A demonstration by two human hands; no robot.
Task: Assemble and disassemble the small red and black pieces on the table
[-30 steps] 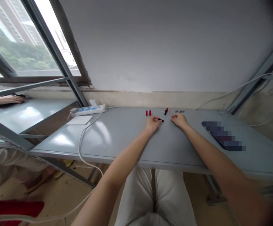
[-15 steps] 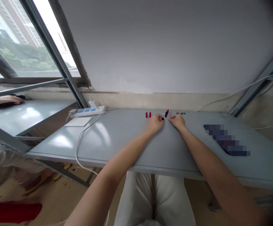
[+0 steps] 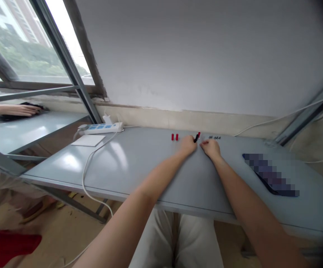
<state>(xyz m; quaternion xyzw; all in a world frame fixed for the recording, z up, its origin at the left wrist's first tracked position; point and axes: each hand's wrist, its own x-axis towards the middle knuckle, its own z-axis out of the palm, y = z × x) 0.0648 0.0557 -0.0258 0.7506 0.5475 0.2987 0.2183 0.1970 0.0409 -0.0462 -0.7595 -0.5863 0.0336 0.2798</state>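
Observation:
My left hand (image 3: 188,145) is closed at the far middle of the table, its fingertips around a small black cylinder (image 3: 196,138) that tilts slightly. Just behind that piece is a small red cylinder (image 3: 199,134), partly covered. My right hand (image 3: 210,148) rests close by on the right with its fingers pinched together; what they hold, if anything, is too small to make out. Two red cylinders (image 3: 174,137) stand upright left of my left hand. Beyond my right hand, several small dark pieces (image 3: 215,137) lie in a row.
A grey table (image 3: 139,163) runs along the wall. At its left are a white power strip (image 3: 102,128), a flat white piece (image 3: 88,140) and a cable (image 3: 87,169) hanging over the edge. A blurred-out dark object (image 3: 271,175) lies right. Another person's hand (image 3: 19,110) rests at the neighbouring table.
My left hand has moved slightly right, and its fingertips have closed on the black cylinder that stood apart from it. My right hand has hardly moved. The whole view has shifted a little.

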